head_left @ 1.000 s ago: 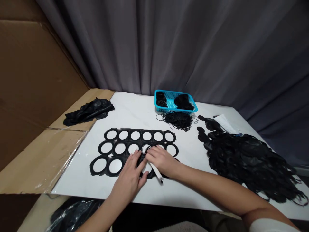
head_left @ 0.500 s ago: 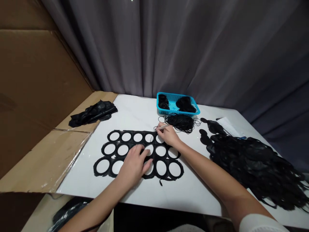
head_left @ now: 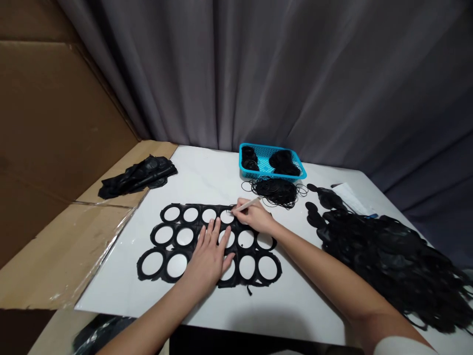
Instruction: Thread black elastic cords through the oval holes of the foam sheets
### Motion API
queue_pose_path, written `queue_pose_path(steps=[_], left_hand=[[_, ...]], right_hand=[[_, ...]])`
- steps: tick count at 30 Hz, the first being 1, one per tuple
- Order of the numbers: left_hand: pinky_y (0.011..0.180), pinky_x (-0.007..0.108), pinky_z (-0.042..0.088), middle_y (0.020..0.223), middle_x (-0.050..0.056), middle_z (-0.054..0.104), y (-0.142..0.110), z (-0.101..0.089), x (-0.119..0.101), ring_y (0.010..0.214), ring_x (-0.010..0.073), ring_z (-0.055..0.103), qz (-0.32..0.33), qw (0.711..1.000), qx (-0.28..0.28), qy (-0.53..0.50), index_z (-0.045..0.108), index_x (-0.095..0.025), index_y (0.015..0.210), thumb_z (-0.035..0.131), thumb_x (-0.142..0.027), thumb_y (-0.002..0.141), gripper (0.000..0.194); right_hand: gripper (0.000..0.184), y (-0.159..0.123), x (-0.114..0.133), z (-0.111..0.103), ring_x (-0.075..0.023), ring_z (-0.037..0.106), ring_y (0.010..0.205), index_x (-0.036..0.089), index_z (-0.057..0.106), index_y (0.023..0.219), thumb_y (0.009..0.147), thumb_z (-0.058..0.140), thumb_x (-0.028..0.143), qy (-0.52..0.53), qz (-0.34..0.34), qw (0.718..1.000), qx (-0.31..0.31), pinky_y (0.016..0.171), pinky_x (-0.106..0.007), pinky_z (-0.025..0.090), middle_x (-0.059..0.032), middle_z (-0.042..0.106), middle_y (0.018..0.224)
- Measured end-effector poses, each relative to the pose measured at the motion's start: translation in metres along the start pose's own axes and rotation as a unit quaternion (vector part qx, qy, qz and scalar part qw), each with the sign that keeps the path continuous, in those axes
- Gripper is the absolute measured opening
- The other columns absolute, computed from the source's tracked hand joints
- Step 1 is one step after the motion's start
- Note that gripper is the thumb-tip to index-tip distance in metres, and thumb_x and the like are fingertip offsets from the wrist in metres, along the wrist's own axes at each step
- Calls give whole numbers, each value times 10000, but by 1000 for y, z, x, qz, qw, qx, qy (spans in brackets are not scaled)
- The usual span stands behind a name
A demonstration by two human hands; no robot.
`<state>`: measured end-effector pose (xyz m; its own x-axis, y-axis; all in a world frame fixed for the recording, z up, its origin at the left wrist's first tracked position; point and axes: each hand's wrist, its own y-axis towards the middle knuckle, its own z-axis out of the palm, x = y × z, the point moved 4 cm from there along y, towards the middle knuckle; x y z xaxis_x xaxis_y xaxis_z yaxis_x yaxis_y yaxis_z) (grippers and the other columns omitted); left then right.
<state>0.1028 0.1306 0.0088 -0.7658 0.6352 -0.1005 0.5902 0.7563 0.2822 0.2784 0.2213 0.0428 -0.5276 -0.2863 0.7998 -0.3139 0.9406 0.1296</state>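
A black rubber sheet with rows of round holes lies flat on the white table. My left hand rests on its middle, fingers spread and pressing down. In my right hand I grip a thin, pale pen-like tool; its tip is at a hole in the sheet's far row. Just beyond this hand is a loose heap of thin black rings. A blue basket holding more black rings stands behind the heap.
To the right spreads a large pile of black rubber scraps, with white paper beside it. Folded black sheets lie on cardboard at the left. A grey curtain hangs behind the table.
My right hand has moved slightly left and nearer, bringing the tool to a hole. The thin ring seen near its tip no longer shows there. My left hand's fingers have straightened and spread on the sheet.
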Motion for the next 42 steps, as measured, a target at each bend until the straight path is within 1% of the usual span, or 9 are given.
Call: queue_pose_path(steps=[5, 21, 24, 28, 31, 35, 37, 39, 42], left_hand=[[1131, 554, 323, 1569, 256, 314, 0, -1, 0, 1469, 377, 264, -8, 1000, 5, -4, 403, -86, 1471, 596, -338, 924, 633], [1148, 538, 307, 1565, 221, 346, 1, 1, 2, 1467, 363, 279, -20, 1000, 7, -14, 441, -122, 1455, 584, -359, 918, 604], [1143, 540, 314, 1568, 229, 334, 1, 1, 2, 1467, 367, 278, -18, 1000, 9, -11, 442, -116, 1454, 589, -368, 915, 613], [1134, 549, 322, 1568, 246, 321, 1, 2, 2, 1464, 381, 275, -14, 1000, 13, -10, 451, -107, 1446, 596, -362, 909, 612], [1132, 561, 319, 1569, 239, 325, 1, 3, 3, 1470, 386, 251, -20, 1000, 8, -15, 456, -117, 1441, 595, -353, 906, 600], [1123, 565, 336, 1560, 236, 344, 2, 2, 2, 1467, 385, 258, -25, 999, 13, -19, 454, -128, 1441, 598, -357, 908, 598], [1119, 556, 351, 1555, 235, 355, 2, -1, 3, 1461, 380, 275, -16, 999, 24, -22, 455, -130, 1442, 601, -363, 913, 596], [1117, 546, 366, 1552, 230, 363, 1, -5, 8, 1453, 372, 300, -14, 999, 24, -24, 444, -124, 1449, 594, -385, 924, 605], [1110, 554, 379, 1515, 254, 411, -3, -14, 23, 1419, 381, 371, -46, 999, -5, -2, 468, -69, 1419, 564, -418, 945, 596]], right_hand=[[159, -11, 4, 21, -173, 633, 815, 206, 526, 733, 867, 599, 249, 62, 4, 996, 60, 728, -273, 446, -25, 720, 880], [165, -17, 7, 22, -173, 619, 811, 205, 534, 734, 879, 611, 191, 18, -48, 998, 26, 744, -278, 445, -18, 687, 849], [146, -22, 11, 26, -178, 597, 823, 205, 542, 775, 914, 566, 169, -36, -109, 993, 31, 752, -282, 449, -34, 673, 855], [103, -23, 19, 32, -214, 561, 881, 197, 574, 873, 943, 515, 148, -212, -206, 953, 63, 802, -322, 428, -76, 664, 906], [106, 0, 15, 15, -234, 525, 876, 185, 567, 893, 919, 503, 105, -262, -174, 949, 15, 805, -345, 396, -94, 645, 921], [163, 46, 1, -31, -248, 495, 885, 175, 532, 878, 906, 424, 57, -243, -45, 959, -137, 783, -346, 362, -117, 609, 902], [155, 59, -1, -41, -233, 503, 860, 185, 524, 859, 892, 438, 62, -216, -5, 961, -171, 748, -323, 359, -100, 611, 880], [136, 63, 2, -35, -204, 522, 780, 195, 518, 809, 887, 473, 94, -191, -1, 970, -153, 696, -295, 367, -65, 618, 811], [165, 53, 11, -4, -156, 553, 669, 209, 508, 718, 870, 559, 171, -136, -7, 988, -79, 627, -246, 391, 3, 629, 706]])
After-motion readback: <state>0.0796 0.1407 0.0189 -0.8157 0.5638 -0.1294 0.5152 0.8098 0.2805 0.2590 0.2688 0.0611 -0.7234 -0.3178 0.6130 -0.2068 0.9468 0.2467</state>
